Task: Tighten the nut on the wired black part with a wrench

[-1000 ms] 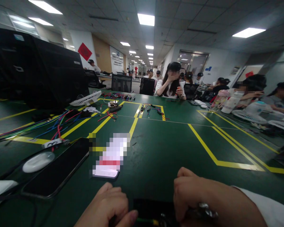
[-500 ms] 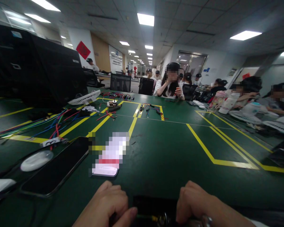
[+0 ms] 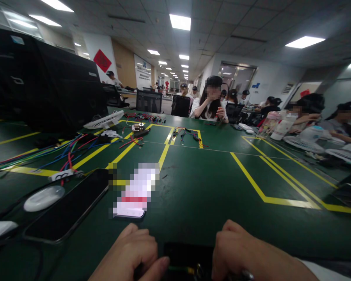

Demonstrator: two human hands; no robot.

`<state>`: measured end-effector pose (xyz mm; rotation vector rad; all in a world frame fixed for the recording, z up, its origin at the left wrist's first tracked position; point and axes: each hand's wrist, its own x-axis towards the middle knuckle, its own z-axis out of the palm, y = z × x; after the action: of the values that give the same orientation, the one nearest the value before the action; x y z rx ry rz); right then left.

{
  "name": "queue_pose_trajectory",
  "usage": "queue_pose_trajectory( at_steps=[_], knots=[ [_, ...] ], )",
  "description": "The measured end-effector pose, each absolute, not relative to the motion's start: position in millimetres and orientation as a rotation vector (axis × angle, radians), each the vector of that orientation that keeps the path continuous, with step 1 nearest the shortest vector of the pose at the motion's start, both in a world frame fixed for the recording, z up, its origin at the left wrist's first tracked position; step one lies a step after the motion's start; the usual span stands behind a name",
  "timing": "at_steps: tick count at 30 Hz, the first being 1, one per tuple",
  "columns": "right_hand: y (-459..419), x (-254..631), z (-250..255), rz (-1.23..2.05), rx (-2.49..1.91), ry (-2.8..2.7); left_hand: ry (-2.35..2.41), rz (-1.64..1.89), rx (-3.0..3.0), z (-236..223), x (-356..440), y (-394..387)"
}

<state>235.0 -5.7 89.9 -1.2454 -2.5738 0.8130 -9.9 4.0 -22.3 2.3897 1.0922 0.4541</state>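
My left hand (image 3: 136, 251) rests at the near edge of the table, fingers curled under and thumb pointing right. Facing it from the right is my right hand (image 3: 241, 249), also closed, with its fingertips hidden below. Between the hands lies a dark object (image 3: 190, 251), too dark to name. Low in that gap a yellow-green wire (image 3: 183, 269) runs from near my left thumb toward a small shiny metal part (image 3: 199, 270). Another bit of metal (image 3: 248, 274) shows under my right hand. What either hand grips is hidden. Ahead of my left hand lies a lit phone (image 3: 134, 195).
Left of the lit phone are a dark phone (image 3: 73, 205), a white oval device (image 3: 43, 198) and bundled coloured wires (image 3: 67, 154). A black computer case (image 3: 46, 82) stands at the left. Yellow tape (image 3: 247, 177) marks the green table (image 3: 199, 187). A person (image 3: 210, 103) sits opposite.
My right hand has shifted slightly left, closer to my left hand, and more of its white sleeve shows. My left hand stays almost still.
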Motion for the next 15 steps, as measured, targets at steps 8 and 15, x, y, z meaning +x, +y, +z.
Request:
queue_pose_trajectory(
  at_steps=[8,15],
  knots=[
    [-6.2,240.7,80.0,0.810,-1.154,-2.686,1.090,0.505,2.408,-23.8,-12.3,5.1],
    [2.2,251.6,78.7,0.808,-1.001,-2.758,1.079,0.527,2.404,-26.1,-11.9,4.5]
  ],
)
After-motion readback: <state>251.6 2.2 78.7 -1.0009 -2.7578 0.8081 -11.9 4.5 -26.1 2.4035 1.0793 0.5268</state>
